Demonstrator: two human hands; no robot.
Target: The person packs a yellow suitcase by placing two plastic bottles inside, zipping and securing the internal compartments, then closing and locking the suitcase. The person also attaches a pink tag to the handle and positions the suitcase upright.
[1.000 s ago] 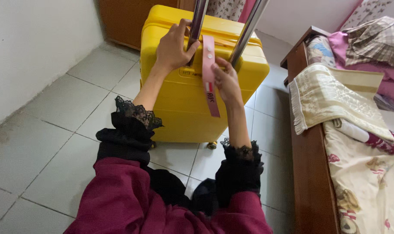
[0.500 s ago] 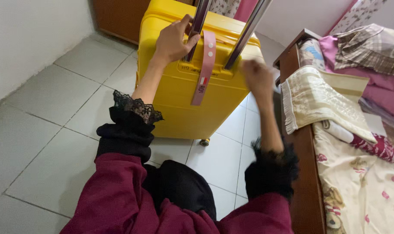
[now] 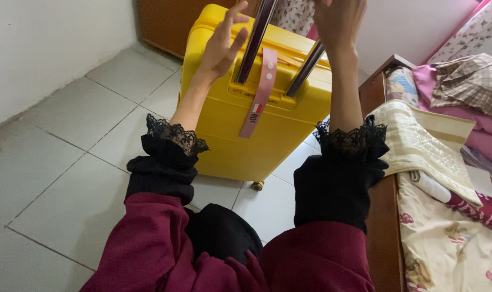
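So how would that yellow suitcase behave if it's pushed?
The suitcase would probably roll easily: a wheel shows on smooth tile. Its hard shell looks stiff. Standing tall with the handle rails extended, a high push might tip it.

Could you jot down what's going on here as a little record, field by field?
Place: tiled floor beside a bed
Main thing: upright yellow suitcase, telescopic handle rods extended
Tag: pink strap hanging between the rods
Left hand: open, by the left rod, gripping nothing
Right hand: raised at the frame's top, grip hidden
On the bed: folded cream cloth
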